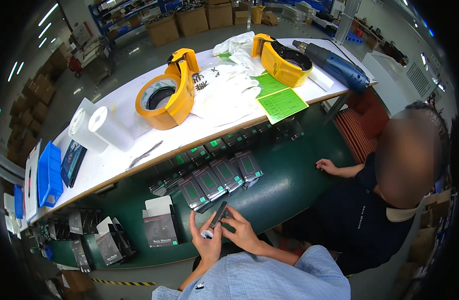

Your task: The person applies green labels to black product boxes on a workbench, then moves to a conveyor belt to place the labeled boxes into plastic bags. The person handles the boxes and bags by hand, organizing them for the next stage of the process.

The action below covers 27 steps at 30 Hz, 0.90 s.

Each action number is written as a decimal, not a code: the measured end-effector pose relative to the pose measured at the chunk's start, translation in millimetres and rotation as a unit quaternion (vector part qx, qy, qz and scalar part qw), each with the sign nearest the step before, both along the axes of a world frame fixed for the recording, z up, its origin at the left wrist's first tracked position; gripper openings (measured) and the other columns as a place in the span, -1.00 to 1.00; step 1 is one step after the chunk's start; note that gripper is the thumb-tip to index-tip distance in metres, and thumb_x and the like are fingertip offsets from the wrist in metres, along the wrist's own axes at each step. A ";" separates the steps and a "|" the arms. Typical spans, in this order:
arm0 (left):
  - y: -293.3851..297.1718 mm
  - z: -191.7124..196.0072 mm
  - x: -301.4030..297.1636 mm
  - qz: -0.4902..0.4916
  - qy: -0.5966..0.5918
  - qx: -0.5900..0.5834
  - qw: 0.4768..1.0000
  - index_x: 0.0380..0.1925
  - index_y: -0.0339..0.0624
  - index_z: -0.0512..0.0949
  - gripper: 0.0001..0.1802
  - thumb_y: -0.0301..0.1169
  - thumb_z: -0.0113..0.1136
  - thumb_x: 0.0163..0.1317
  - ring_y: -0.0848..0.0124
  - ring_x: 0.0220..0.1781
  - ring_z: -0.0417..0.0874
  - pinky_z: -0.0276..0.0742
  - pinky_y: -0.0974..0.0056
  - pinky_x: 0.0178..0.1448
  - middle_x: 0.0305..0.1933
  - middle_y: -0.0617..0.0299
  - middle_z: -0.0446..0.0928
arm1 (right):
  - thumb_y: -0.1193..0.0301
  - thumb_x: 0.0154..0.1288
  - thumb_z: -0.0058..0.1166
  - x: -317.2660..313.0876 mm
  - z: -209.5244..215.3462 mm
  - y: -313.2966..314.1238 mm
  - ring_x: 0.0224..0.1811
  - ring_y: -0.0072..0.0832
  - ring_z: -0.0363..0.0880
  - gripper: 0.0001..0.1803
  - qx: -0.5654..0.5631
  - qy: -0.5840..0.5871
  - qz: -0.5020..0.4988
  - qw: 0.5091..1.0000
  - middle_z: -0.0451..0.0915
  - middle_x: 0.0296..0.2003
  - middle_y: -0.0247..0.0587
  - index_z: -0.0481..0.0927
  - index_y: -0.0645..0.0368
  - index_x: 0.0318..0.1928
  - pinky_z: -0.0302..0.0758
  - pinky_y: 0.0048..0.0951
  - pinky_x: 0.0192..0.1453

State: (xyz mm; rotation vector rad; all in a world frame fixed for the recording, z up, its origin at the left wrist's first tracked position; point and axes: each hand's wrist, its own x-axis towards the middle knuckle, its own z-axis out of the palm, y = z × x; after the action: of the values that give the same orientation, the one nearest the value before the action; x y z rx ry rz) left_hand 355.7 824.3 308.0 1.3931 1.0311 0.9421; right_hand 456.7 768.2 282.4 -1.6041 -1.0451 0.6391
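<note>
Between both hands I hold a small dark slim rectangular piece (219,214), tilted, its kind unclear. My left hand (208,246) grips its lower part, with a small white thing (206,233) showing at the palm. My right hand (243,234) has its fingers closed on the piece's right side. Just beyond my hands lie rows of flat black packages (224,172) with green panels, stacked on the green tabletop (284,180). To the left of my left hand stands a black carton (161,231) with its white-lined flap raised.
More black cartons (113,245) stand farther left. A raised white shelf (184,137) holds tape dispensers (162,100), white gloves (227,95), green labels (282,104), white rolls (109,129), a blue heat gun (337,65) and a blue bin (50,175). A co-worker (359,200) sits at right, one hand (328,166) over the table.
</note>
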 end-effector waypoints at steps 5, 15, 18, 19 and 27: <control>-2.6 -11.1 2.8 0.045 -0.031 0.010 0.998 0.24 -0.39 0.00 -0.23 -0.60 0.19 0.07 0.61 -0.41 0.51 0.43 0.53 -0.32 -0.16 0.07 0.60 | 0.49 0.02 0.21 -3.7 -6.9 6.3 -0.17 -0.18 0.54 -0.79 0.039 -0.047 -0.023 0.998 0.31 0.11 0.16 0.60 0.33 -0.30 0.51 -0.32 -0.12; -5.2 -19.2 -3.5 0.041 0.016 0.014 0.999 0.17 -0.38 0.12 -0.25 -0.59 0.31 -0.01 0.65 -0.45 0.50 0.44 0.53 -0.36 -0.25 0.07 0.63 | 0.53 -0.23 0.27 -0.6 -17.3 10.0 -0.12 -0.19 0.52 -0.84 0.070 -0.088 -0.080 0.990 0.47 -0.11 0.02 0.56 0.26 -0.54 0.46 -0.36 -0.10; 9.4 -11.5 -2.9 0.043 -0.029 -0.115 0.992 0.18 -0.30 0.10 -0.21 -0.65 0.29 -0.06 0.65 -0.52 0.43 0.36 0.54 -0.45 -0.37 0.10 0.59 | 0.47 -0.18 0.31 10.6 -26.0 3.4 -0.21 -0.25 0.53 -0.80 0.069 -0.040 -0.065 0.995 0.52 -0.24 -0.08 0.55 0.21 -0.49 0.46 -0.37 -0.10; 14.4 -7.1 -1.4 0.047 -0.030 -0.168 0.984 0.20 -0.29 0.09 -0.18 -0.64 0.31 -0.08 0.65 -0.57 0.39 0.32 0.54 -0.50 -0.42 0.14 0.56 | 0.43 -0.11 0.31 12.0 -30.7 1.0 -0.22 -0.30 0.54 -0.77 0.020 0.029 -0.066 0.997 0.53 -0.26 -0.10 0.56 0.22 -0.41 0.46 -0.39 -0.10; 17.5 -44.8 -2.9 -0.005 -0.063 -0.165 0.984 0.28 -0.19 -0.04 -0.12 -0.64 0.24 -0.01 0.65 -0.55 0.38 0.36 0.54 -0.52 -0.10 0.03 0.53 | 0.41 0.11 0.20 110.3 -128.8 -55.7 -0.36 -0.53 0.53 -0.67 -0.081 0.166 -0.221 0.958 0.57 -0.42 -0.24 0.52 0.35 -0.15 0.45 -0.51 -0.27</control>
State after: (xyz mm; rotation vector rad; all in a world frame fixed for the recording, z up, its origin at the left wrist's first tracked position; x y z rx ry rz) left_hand 352.8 841.8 263.1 1.0506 1.0309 0.7985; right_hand 567.0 712.5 153.6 -1.7240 -0.3743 0.6675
